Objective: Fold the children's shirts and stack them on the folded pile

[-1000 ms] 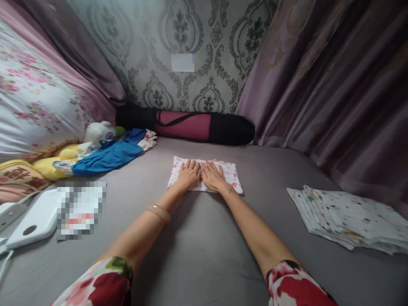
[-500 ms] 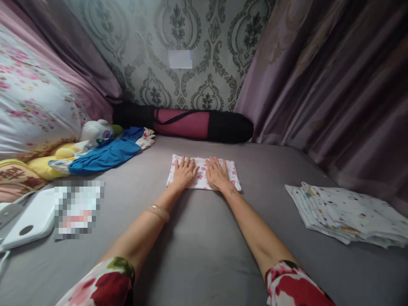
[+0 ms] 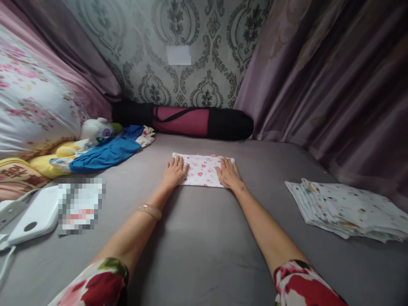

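A folded white cloth with pink and red heart prints point(image 3: 204, 171) lies flat on the grey sheet point(image 3: 204, 238). My left hand point(image 3: 175, 171) rests palm down on its left end, fingers stretched out. On its right end my right hand point(image 3: 228, 173) lies flat as well, with the fingers pointing away from me. Both hands press on the cloth without gripping it. Parts of the cloth's two ends are hidden under the hands.
To the right lies a stack of folded patterned cloths point(image 3: 350, 208). At the left are blue clothing point(image 3: 106, 154), plush toys point(image 3: 95, 129), a white device with a cord point(image 3: 36, 216) and a blurred packet point(image 3: 82, 206). A black and maroon bag point(image 3: 181, 122) lies along the wall.
My hands have slid apart over the cloth, the left one leftward and the right one rightward, from near its middle to its ends. More of the print shows between them.
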`<action>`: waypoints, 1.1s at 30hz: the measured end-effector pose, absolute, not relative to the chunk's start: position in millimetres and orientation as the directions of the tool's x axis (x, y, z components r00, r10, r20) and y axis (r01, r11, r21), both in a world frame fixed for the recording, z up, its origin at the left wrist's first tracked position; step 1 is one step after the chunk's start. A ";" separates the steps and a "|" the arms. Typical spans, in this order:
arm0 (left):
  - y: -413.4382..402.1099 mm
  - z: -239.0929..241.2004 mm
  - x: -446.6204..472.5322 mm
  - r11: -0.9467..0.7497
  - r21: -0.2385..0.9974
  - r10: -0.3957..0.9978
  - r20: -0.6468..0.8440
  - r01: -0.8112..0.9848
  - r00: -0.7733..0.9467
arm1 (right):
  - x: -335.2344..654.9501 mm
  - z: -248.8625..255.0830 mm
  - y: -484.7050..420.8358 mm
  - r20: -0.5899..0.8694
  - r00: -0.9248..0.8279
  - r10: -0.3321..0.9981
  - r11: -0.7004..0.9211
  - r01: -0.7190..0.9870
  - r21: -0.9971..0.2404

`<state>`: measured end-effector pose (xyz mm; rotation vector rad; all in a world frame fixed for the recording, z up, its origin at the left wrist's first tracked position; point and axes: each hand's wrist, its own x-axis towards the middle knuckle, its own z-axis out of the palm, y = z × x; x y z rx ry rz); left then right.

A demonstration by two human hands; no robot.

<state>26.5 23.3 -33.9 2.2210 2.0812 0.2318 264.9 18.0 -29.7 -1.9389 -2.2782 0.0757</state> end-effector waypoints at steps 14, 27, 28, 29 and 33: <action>26.2 -40.3 -8.1 -0.068 0.368 0.998 0.029 0.927 0.062 | 300.4 -40.7 25.0 0.032 -0.059 0.998 0.063 0.985 -0.163; 31.8 -53.2 -18.1 -0.173 0.583 0.960 0.279 0.794 0.004 | 258.7 -34.7 22.5 0.109 -0.069 0.992 0.082 0.989 -0.121; 31.4 -52.3 -17.7 -0.176 0.582 0.960 0.281 0.794 0.007 | 258.4 -34.7 22.4 0.099 -0.064 0.993 0.076 0.990 -0.117; 31.1 -51.5 -17.4 -0.181 0.581 0.959 0.284 0.793 0.010 | 257.5 -33.5 22.5 0.088 -0.056 0.995 0.066 0.991 -0.115; 31.6 -50.5 -17.1 -0.172 0.590 0.960 0.280 0.789 0.000 | 238.1 -22.2 23.8 0.103 -0.078 0.992 0.091 0.988 -0.124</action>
